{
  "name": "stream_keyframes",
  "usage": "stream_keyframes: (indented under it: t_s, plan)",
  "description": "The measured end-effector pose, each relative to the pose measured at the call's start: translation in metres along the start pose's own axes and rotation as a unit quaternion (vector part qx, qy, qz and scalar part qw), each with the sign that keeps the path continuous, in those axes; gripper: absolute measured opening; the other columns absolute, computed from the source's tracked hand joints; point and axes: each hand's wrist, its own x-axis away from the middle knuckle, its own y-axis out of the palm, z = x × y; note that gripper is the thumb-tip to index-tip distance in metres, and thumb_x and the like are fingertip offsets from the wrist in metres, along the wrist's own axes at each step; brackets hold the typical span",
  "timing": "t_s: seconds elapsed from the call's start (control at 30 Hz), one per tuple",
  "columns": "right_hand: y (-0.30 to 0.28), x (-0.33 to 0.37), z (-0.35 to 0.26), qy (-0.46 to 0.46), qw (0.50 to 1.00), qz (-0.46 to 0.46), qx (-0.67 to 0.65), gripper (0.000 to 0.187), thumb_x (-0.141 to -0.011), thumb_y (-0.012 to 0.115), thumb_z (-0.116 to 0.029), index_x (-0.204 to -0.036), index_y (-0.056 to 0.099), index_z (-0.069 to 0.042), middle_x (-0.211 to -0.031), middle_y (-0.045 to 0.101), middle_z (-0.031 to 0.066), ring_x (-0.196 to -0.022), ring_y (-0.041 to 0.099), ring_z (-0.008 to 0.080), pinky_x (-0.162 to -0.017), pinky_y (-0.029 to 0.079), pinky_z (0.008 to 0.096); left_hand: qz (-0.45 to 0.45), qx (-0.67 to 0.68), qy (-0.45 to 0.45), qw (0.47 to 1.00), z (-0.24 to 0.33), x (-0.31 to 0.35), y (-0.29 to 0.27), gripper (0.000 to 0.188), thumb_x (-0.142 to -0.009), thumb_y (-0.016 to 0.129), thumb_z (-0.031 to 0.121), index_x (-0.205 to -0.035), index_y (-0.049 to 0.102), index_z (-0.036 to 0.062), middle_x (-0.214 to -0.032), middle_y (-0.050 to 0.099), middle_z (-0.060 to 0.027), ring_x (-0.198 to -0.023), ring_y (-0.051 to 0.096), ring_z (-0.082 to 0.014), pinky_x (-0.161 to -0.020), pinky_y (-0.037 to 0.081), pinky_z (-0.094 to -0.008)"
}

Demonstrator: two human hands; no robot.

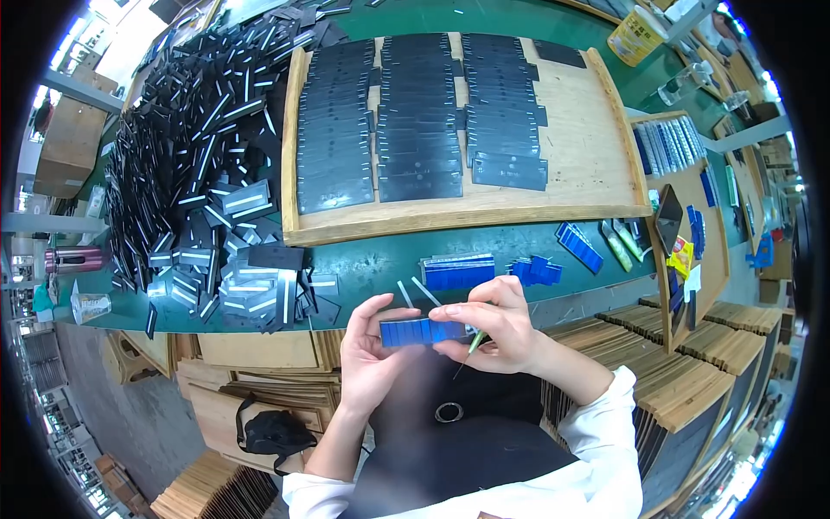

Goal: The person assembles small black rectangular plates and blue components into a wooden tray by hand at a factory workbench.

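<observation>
Over my lap, just off the table's front edge, a small blue panel point(405, 333) with vertical divisions is held between both hands. My left hand point(370, 353) has its fingers closed on the left end. My right hand point(500, 330) pinches the right end. A thin green-handled tool point(475, 343) with a fine dark tip also sits in that hand, pointing down. Two narrow pale strips point(424, 291) stick up behind the panel; whether they are attached cannot be told. Beyond the hands lie a stack of blue panels point(458, 272) and a smaller blue pile point(536, 271).
A wooden tray point(467, 216) holds rows of overlapping black pieces point(421, 130). Loose black pieces with white strips point(207, 173) heap up on the left. Another blue panel point(579, 247) and green-handled tools point(617, 246) lie to the right. Wooden boards point(674, 381) stand below.
</observation>
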Motion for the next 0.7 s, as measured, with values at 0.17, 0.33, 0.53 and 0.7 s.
stream_keyframes:
  t_s: [0.17,0.33,0.53,0.7]
  plan:
    - [-0.001,-0.002,0.001,-0.002,1.000,0.001,0.001,0.062,-0.069,0.087,-0.020,-0.121,0.056,-0.009,-0.107,0.074,-0.0029,-0.078,0.051,0.0162,-0.076,0.035,0.0325,-0.001,0.007,0.003,1.000,0.001,-0.002,0.000,0.070,-0.079,0.069,-0.016,-0.139,0.038,0.0036,-0.125,0.061,-0.0171,-0.107,0.066,-0.0215,-0.090,0.058,-0.0319]
    - [-0.001,-0.003,0.001,-0.005,1.000,0.003,0.001,0.061,-0.068,0.087,-0.020,-0.120,0.056,-0.009,-0.107,0.074,-0.0025,-0.078,0.051,0.0164,-0.076,0.035,0.0327,-0.006,0.007,0.017,1.000,0.001,-0.002,-0.001,0.071,-0.079,0.070,-0.016,-0.139,0.038,0.0037,-0.125,0.061,-0.0173,-0.109,0.065,-0.0213,-0.091,0.057,-0.0320]
    - [-0.004,-0.008,-0.002,0.023,0.999,-0.017,-0.018,0.067,-0.066,0.088,-0.020,-0.123,0.055,-0.008,-0.109,0.072,-0.0014,-0.081,0.052,0.0172,-0.077,0.035,0.0336,-0.015,-0.041,0.073,0.996,0.004,0.003,0.001,0.071,-0.078,0.071,-0.015,-0.138,0.039,0.0047,-0.124,0.062,-0.0182,-0.110,0.065,-0.0222,-0.092,0.057,-0.0323]
    - [-0.001,-0.024,-0.010,0.102,0.995,-0.006,-0.014,0.067,-0.067,0.088,-0.027,-0.123,0.055,-0.010,-0.106,0.068,0.0018,-0.085,0.053,0.0212,-0.077,0.037,0.0364,-0.033,-0.088,0.122,0.988,0.008,0.008,0.007,0.070,-0.078,0.072,-0.015,-0.137,0.040,0.0048,-0.123,0.063,-0.0190,-0.111,0.064,-0.0235,-0.092,0.056,-0.0340]
